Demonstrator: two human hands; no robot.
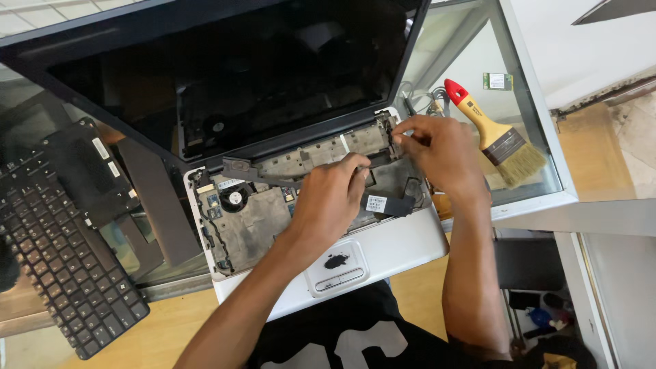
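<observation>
The long dark strip [273, 176] lies across the opened laptop [383, 256], along the hinge edge just under the screen [232, 75]. Its left end sits lifted above the dusty inner plate [256, 222]; its right end disappears under both hands.

The left hand [331, 198] rests on the middle of the strip, fingers [355, 167] curled down and closed over it. The right hand [437, 147] pinches at the far right hinge corner, fingers [403, 137] drawn tight together on a small part that I cannot make out.

Just below the left fingers, a thin black ribbon with a white label [377, 203] runs toward the strip. If the strip were pulled up sharply, that ribbon looks likely to strain or tear at its connector. Prying at the corner could also crack the pale plastic rim beside the right fingers.

Left of the left fingers, a small fan [234, 198] sits exposed. Beyond the right fingers, a paintbrush [495, 133] lies on the glass desk [540, 184]; far to the left lies the removed keyboard [65, 266]. A slip of either hand could knock the open screen back.
</observation>
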